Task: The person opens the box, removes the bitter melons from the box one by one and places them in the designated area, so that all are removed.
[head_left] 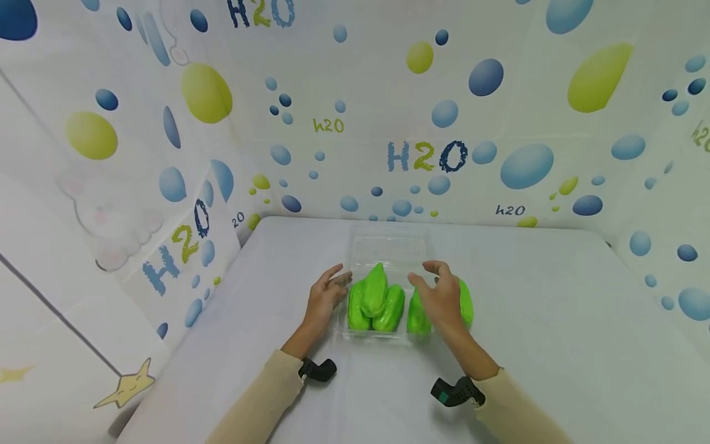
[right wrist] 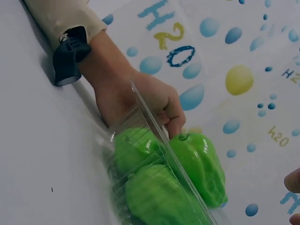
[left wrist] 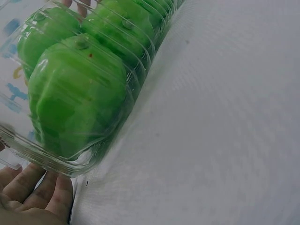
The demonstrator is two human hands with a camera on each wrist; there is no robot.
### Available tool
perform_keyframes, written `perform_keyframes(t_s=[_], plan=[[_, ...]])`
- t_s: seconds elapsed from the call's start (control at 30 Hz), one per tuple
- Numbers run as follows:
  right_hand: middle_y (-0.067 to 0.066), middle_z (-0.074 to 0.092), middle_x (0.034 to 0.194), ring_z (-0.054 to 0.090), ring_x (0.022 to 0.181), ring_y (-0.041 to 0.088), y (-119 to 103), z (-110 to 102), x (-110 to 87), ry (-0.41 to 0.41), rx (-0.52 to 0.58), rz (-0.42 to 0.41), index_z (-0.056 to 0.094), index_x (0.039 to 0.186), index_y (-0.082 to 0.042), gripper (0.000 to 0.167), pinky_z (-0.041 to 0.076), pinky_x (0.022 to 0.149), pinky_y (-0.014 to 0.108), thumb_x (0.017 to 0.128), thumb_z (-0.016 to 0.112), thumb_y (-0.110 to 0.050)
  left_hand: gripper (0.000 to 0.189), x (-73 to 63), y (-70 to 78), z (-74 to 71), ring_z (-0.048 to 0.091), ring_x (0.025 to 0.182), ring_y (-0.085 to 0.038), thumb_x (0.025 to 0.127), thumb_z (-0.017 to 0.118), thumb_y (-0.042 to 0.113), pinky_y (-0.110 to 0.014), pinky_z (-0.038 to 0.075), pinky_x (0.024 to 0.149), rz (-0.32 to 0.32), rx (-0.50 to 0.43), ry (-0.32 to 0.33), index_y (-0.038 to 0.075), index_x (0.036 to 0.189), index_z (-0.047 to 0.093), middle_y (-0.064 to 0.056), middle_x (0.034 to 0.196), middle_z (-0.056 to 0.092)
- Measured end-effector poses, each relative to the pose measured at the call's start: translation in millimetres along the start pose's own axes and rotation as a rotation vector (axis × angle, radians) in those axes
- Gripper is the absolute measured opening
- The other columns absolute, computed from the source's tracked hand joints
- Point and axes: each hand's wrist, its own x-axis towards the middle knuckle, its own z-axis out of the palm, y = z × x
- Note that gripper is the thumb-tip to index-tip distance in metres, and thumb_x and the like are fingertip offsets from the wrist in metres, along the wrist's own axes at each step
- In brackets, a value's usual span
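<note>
A clear plastic clamshell box (head_left: 346,336) lies on the table, its lid (head_left: 388,246) folded back. Inside are shiny green peppers, with one green pepper (head_left: 375,293) lying on top of the others and rising above the rim in the right wrist view. My left hand (head_left: 324,299) is at the box's left side, fingers loosely bent near its wall. Over the right part hovers my right hand (head_left: 444,299), thumb and forefinger spread with nothing between them. One green pepper (head_left: 418,313) is left of this hand; another green pepper (head_left: 467,303) shows at its right, both partly hidden.
The white table (head_left: 554,320) extends to both sides. A wall with H2O print (head_left: 360,80) stands behind it, and a patterned side panel (head_left: 183,154) closes in on the left. Dark wrist-worn cameras (head_left: 318,370) sit on both wrists.
</note>
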Motion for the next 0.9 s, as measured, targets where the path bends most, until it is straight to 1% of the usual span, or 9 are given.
perform_keyframes(t_s=[0.13, 0.23, 0.4, 0.47, 0.67, 0.77, 0.9], plan=[[0.017, 0.057, 0.137, 0.047, 0.133, 0.034, -3.5, 8.2, -1.5, -0.023, 0.033, 0.0, 0.055, 0.131, -0.001, 0.048, 0.035, 0.113, 0.048, 0.093, 0.068, -0.027, 0.064, 1.9, 0.7, -1.0, 0.047, 0.14, -0.038, 0.093, 0.046, -0.009, -0.031, 0.047, 0.098, -0.002, -0.006, -0.011, -0.003, 0.156, 0.033, -0.025, 0.149, 0.049], [0.016, 0.057, 0.138, 0.049, 0.133, 0.036, -5.4, 13.3, -4.0, -0.046, 0.037, 0.009, 0.055, 0.132, 0.0, 0.05, 0.038, 0.112, 0.049, 0.093, 0.068, -0.028, 0.063, 2.6, -0.2, -0.4, 0.048, 0.14, -0.036, 0.094, 0.046, -0.008, -0.03, 0.046, 0.1, 0.005, -0.01, -0.006, -0.001, 0.156, 0.034, -0.023, 0.149, 0.051], [0.015, 0.056, 0.139, 0.051, 0.13, 0.041, -6.1, 19.5, -7.3, -0.072, 0.012, 0.019, 0.054, 0.134, -0.003, 0.051, 0.041, 0.108, 0.05, 0.094, 0.068, -0.032, 0.062, 2.8, -3.3, 0.7, 0.05, 0.138, -0.032, 0.094, 0.047, -0.004, -0.037, 0.043, 0.106, 0.022, -0.006, -0.002, 0.003, 0.155, 0.037, -0.019, 0.148, 0.053], [0.015, 0.056, 0.139, 0.052, 0.129, 0.041, -6.6, 21.6, -7.6, -0.074, 0.012, 0.003, 0.054, 0.134, -0.002, 0.052, 0.042, 0.107, 0.05, 0.094, 0.068, -0.032, 0.062, 2.2, -3.9, 0.9, 0.051, 0.138, -0.032, 0.094, 0.048, -0.003, -0.039, 0.043, 0.107, 0.026, -0.005, -0.001, 0.003, 0.155, 0.038, -0.019, 0.148, 0.054], [0.018, 0.058, 0.136, 0.053, 0.128, 0.04, -10.1, 28.0, -9.1, -0.067, 0.016, -0.047, 0.055, 0.131, 0.001, 0.05, 0.043, 0.107, 0.05, 0.093, 0.069, -0.029, 0.062, 1.3, -3.2, 0.6, 0.048, 0.14, -0.033, 0.095, 0.046, -0.005, -0.038, 0.042, 0.108, 0.014, -0.014, -0.01, 0.002, 0.156, 0.035, -0.02, 0.15, 0.051], [0.019, 0.058, 0.137, 0.052, 0.129, 0.041, -11.3, 32.2, -10.2, -0.079, 0.008, -0.054, 0.055, 0.131, 0.002, 0.048, 0.043, 0.107, 0.05, 0.093, 0.068, -0.025, 0.062, -0.6, 1.7, 0.3, 0.046, 0.141, -0.035, 0.096, 0.045, -0.006, -0.042, 0.04, 0.11, 0.003, -0.022, -0.027, 0.0, 0.156, 0.033, -0.023, 0.151, 0.049], [0.02, 0.056, 0.139, 0.051, 0.13, 0.041, -13.7, 39.3, -11.4, -0.11, -0.018, -0.04, 0.053, 0.134, 0.001, 0.05, 0.043, 0.107, 0.05, 0.094, 0.068, -0.024, 0.062, -7.7, 17.0, 1.9, 0.046, 0.141, -0.037, 0.095, 0.045, -0.007, -0.044, 0.041, 0.11, -0.007, -0.002, -0.043, -0.002, 0.155, 0.034, -0.026, 0.15, 0.048]])
